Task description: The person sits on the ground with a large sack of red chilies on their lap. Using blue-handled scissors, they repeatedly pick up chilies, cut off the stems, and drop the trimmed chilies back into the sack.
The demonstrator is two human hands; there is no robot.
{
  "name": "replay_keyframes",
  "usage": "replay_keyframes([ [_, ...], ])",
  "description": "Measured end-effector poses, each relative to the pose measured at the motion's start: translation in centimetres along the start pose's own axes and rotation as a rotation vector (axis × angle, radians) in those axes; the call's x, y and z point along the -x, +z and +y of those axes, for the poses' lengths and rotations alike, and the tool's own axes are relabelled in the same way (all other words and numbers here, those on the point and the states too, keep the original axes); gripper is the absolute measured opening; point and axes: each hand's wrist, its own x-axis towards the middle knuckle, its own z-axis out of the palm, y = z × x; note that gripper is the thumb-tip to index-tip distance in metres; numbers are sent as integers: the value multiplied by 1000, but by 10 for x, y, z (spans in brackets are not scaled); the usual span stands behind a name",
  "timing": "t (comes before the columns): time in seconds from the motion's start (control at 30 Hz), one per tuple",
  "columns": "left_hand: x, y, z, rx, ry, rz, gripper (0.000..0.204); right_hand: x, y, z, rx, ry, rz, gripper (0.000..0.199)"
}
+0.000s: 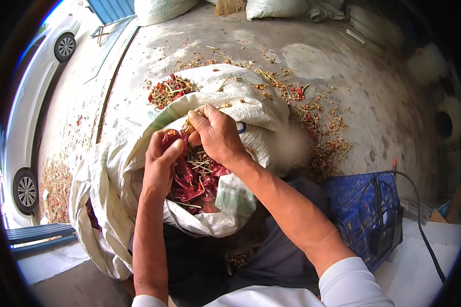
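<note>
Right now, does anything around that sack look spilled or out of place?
Yes. Dried red chilli bits and pale stems lie scattered over the grey concrete floor beyond the white woven sack, and a small heap sits on its folded rim. Both hands, left and right, are at the chillies inside.

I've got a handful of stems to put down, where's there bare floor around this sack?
Bare concrete lies beyond the white sack, toward the far sacks, and left toward the white car. Crowded: stem litter to the sack's right, the chilli pile on its rim, the blue crate.
</note>
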Motion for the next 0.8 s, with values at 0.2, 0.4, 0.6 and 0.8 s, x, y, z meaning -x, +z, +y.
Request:
replay_keyframes([
  [0.2, -4, -3, -5, -104, 30, 15, 16, 0, 5, 15, -56, 23, -80, 29],
  [0.4, -8, -17, -18, -377, 160, 33, 15, 5, 6, 4, 375, -160, -209, 34],
  [0.6, -5, -6, 1, -442, 153, -16, 25, -2, 1, 8, 394, -263, -163, 26],
  [0.8, -7, -8, 1, -558, 194, 4, 22, -7, -3, 9, 370, -250, -183, 30],
])
